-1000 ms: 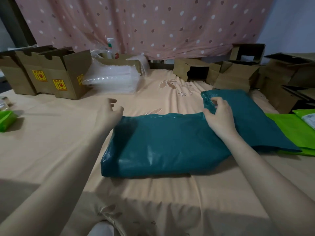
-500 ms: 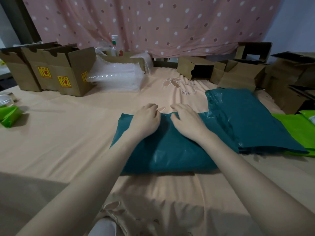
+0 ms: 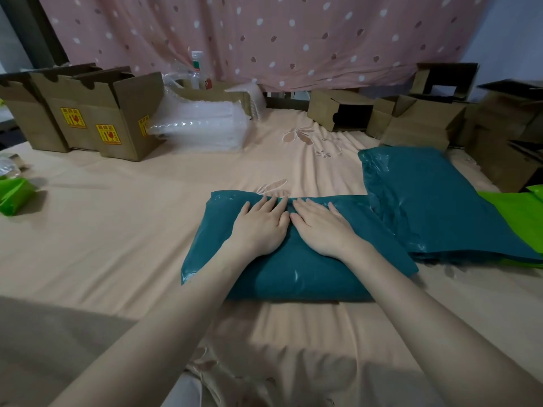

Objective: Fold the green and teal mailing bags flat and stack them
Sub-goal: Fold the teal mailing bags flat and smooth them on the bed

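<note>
A folded teal mailing bag (image 3: 288,274) lies in the middle of the peach bedsheet. My left hand (image 3: 260,227) and my right hand (image 3: 320,227) press flat on its top, side by side, fingers straight and pointing away from me. Just to the right, a stack of teal bags (image 3: 435,201) overlaps the folded bag's right end. Bright green bags (image 3: 520,212) stick out from under that stack at the right edge. A folded green bag (image 3: 14,195) sits at the far left.
Open cardboard boxes (image 3: 97,118) with yellow labels stand at the back left, more boxes (image 3: 420,121) at the back right. A pile of clear bubble wrap (image 3: 202,124) and a bottle (image 3: 197,69) sit at the back centre. A pink dotted curtain (image 3: 264,33) hangs behind.
The wide teal bag has been folded in from the left to about half its width. Both hands came together at its middle and flattened from curled fingers to straight ones.
</note>
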Demonstrator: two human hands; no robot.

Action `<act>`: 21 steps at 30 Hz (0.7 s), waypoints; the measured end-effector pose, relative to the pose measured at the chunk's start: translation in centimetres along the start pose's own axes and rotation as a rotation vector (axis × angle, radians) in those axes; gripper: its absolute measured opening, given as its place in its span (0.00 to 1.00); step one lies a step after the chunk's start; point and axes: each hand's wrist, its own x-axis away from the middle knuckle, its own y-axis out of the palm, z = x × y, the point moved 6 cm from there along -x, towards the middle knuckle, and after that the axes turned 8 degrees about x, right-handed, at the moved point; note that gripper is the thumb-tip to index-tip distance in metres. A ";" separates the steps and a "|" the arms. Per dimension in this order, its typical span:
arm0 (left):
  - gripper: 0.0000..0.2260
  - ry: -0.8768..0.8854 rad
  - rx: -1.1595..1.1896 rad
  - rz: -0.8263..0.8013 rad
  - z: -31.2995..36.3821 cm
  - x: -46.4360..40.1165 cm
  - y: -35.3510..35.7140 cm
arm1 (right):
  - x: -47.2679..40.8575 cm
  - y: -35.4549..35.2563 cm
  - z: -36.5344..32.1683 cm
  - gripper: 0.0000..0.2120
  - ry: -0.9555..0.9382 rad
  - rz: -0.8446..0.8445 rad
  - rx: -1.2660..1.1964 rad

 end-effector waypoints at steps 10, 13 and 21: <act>0.22 -0.009 -0.054 -0.019 -0.1 0.0 0.4 | 0.0 0.5 0.0 0.25 0.005 -0.022 0.019; 0.22 -0.015 -0.049 -0.016 -0.1 0.0 0.4 | -0.1 0.6 0.0 0.25 0.008 -0.021 0.013; 0.21 -0.020 -0.049 -0.017 0.0 -0.1 0.5 | -0.2 0.7 0.0 0.24 0.007 -0.021 0.010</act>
